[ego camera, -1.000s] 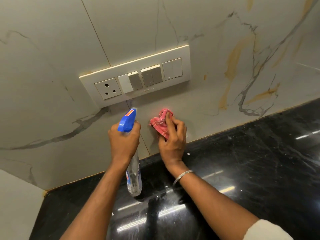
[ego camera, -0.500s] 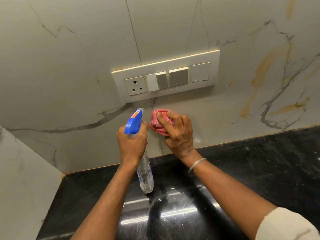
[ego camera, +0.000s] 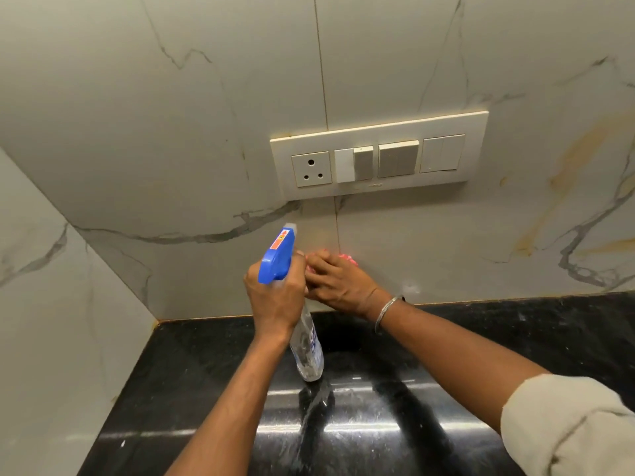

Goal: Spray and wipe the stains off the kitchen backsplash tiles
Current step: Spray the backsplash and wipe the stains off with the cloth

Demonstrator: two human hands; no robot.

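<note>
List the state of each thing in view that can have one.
spray bottle: upright, held by left hand, nearly empty
pink cloth: pressed to backsplash under right hand
switch panel: socket unoccupied
countertop: wet-looking streaks

We see a cream switch plate (ego camera: 378,156) on the wall: three-pin socket (ego camera: 311,169) at its left end, rocker switches (ego camera: 398,159) to the right. Below us, glossy black stone countertop (ego camera: 549,338), speckled, with light streaks reflected. Marble-look side wall (ego camera: 51,321) meets it at left.
</note>
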